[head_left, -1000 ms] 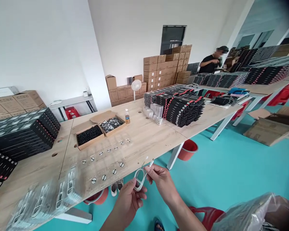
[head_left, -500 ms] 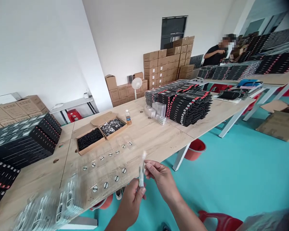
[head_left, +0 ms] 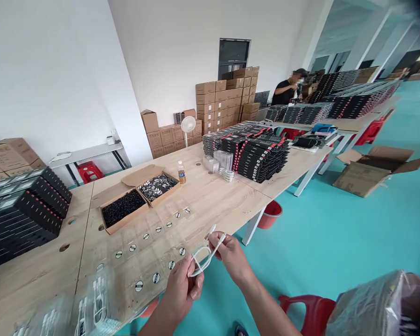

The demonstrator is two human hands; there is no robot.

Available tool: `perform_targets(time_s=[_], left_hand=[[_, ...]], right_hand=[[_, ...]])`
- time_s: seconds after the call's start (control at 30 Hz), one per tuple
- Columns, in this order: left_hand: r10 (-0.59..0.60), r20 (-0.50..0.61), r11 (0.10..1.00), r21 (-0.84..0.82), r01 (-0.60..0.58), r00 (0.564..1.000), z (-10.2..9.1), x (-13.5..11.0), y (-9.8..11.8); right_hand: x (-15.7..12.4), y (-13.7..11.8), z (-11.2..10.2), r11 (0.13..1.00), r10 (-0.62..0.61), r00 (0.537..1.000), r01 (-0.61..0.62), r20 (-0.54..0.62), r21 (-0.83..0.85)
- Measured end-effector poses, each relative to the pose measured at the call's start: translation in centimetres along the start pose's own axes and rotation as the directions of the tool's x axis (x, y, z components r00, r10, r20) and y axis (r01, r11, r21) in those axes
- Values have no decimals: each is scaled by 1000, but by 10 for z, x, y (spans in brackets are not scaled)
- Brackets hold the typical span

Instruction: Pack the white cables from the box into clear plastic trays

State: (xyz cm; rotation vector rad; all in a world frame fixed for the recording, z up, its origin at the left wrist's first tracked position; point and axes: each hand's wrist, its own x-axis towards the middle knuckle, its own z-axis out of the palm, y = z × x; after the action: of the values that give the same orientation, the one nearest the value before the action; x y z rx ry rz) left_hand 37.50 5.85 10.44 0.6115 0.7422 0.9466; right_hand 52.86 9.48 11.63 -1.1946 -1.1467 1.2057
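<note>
Both my hands hold a coiled white cable (head_left: 203, 257) just off the front edge of the wooden table (head_left: 217, 196). My left hand (head_left: 182, 287) pinches the lower side of the loop. My right hand (head_left: 229, 255) grips the upper side, with the cable's two white plug ends sticking out past its fingers. On the table in front lie several clear blister trays (head_left: 150, 235) with round stickers. Packed trays holding white cables (head_left: 94, 303) sit at the near left.
Two open cardboard boxes (head_left: 138, 198) of small parts and a bottle (head_left: 181, 172) stand mid-table. Stacks of black retail boxes (head_left: 255, 151) fill the right end and the far left (head_left: 21, 210). Red stool (head_left: 310, 312), plastic-wrapped bundle (head_left: 385, 308), an open carton (head_left: 373, 170) on the floor. A person (head_left: 287, 88) stands at the back.
The cable went from an open loop to edge-on and back to an open loop between my hands. My view swung right then left; both hands stayed on the cable.
</note>
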Motion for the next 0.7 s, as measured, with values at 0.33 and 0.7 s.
perform_targets(time_s=[0.33,0.7], left_hand=[[-3,-71,974,-227,-13,997,-10,11,3],[-26,-216,988,-152,-7,976,-11,10,-13]], right_hand=[[-3,-2,13,695,-302,887,455,349,-557],[-2,10,17,394,-511,830,459,226,-797]])
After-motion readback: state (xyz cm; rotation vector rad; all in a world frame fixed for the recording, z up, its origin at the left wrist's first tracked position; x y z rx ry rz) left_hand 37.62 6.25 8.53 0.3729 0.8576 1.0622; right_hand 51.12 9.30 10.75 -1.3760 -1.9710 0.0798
